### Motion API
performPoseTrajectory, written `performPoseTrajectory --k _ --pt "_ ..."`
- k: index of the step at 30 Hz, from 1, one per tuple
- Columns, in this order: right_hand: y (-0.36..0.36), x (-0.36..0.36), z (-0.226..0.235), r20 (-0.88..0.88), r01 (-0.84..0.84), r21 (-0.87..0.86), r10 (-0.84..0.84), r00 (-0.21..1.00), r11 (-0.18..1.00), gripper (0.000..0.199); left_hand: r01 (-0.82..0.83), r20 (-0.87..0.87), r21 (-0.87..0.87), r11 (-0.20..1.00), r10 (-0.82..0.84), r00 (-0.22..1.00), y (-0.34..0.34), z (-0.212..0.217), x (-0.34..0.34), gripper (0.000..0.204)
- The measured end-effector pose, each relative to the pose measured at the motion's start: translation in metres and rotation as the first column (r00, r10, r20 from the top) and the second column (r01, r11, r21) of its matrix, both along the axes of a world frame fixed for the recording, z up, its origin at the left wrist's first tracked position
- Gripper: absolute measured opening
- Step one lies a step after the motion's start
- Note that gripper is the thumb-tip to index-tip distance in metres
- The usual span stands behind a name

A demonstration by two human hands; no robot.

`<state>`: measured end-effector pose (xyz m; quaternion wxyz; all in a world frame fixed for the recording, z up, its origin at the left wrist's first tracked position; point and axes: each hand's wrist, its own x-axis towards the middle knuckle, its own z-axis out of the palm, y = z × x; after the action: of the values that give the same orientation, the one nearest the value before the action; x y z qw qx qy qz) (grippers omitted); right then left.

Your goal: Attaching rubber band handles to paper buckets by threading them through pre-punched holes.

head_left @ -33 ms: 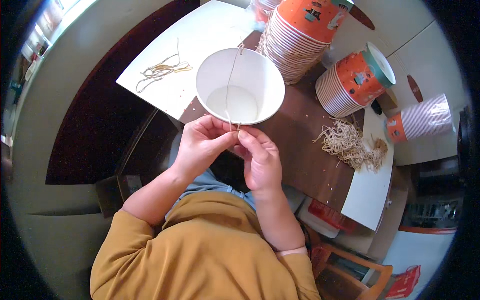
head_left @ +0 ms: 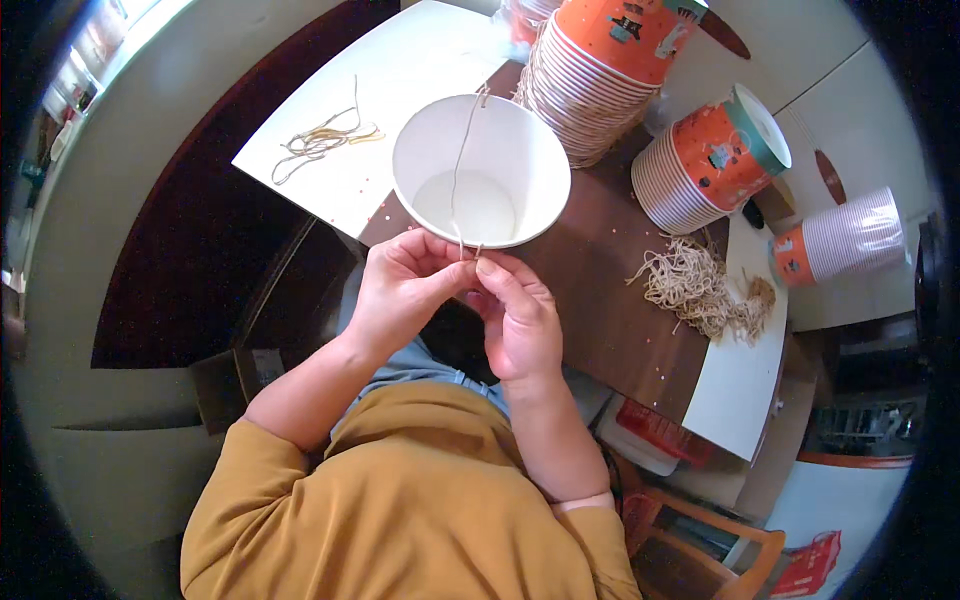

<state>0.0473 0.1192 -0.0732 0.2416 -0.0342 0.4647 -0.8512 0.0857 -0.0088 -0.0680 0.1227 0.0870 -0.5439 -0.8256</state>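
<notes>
A white paper bucket (head_left: 520,150) stands at the table's near edge with its open mouth towards me. A thin beige cord (head_left: 461,165) is tied at a hole in its far rim and runs across the mouth to the near rim. There my left hand (head_left: 400,285) and my right hand (head_left: 520,315) meet, thumbs and forefingers pinching the cord's end close to the rim. The other fingers lie below the rim, partly hidden behind the bucket and the thumbs. Whether a knot is formed there is too small to tell.
Stacked orange buckets (head_left: 615,60) wound with cord stand at the back. Two more stacks, the nearer bucket stack (head_left: 700,160) and a wrapped stack (head_left: 840,240), are on the right. A tangled cord pile (head_left: 695,285) lies before them. Loose cords (head_left: 320,142) lie far left.
</notes>
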Motion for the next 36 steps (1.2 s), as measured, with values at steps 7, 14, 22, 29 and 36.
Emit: performPoseTrajectory --k 7,14,22,29,36 --pt "0.006 -0.006 -0.007 0.268 -0.042 -0.152 0.082 0.960 0.988 0.016 -0.005 -0.030 -0.064 0.998 0.003 1.000 0.004 0.005 -0.001 0.008" --pt "0.008 -0.007 -0.001 0.284 -0.029 -0.086 0.052 0.957 0.996 0.012 -0.129 -0.106 -0.292 0.948 0.102 0.989 0.008 -0.004 -0.003 0.007" --pt "0.003 -0.003 -0.004 0.233 0.074 -0.062 -0.057 0.971 0.995 0.009 -0.360 -0.362 -0.716 0.599 0.123 0.924 0.011 -0.005 0.000 0.015" --pt "-0.001 -0.002 0.000 0.173 0.119 -0.008 -0.116 0.978 0.993 0.009 -0.495 -0.520 -0.698 0.517 0.108 0.847 0.008 -0.006 -0.005 0.014" --pt "0.010 -0.013 -0.016 0.254 -0.081 -0.164 0.122 0.960 0.983 0.016 -0.515 -0.565 -0.747 0.420 0.006 0.825 0.004 -0.005 -0.004 0.014"
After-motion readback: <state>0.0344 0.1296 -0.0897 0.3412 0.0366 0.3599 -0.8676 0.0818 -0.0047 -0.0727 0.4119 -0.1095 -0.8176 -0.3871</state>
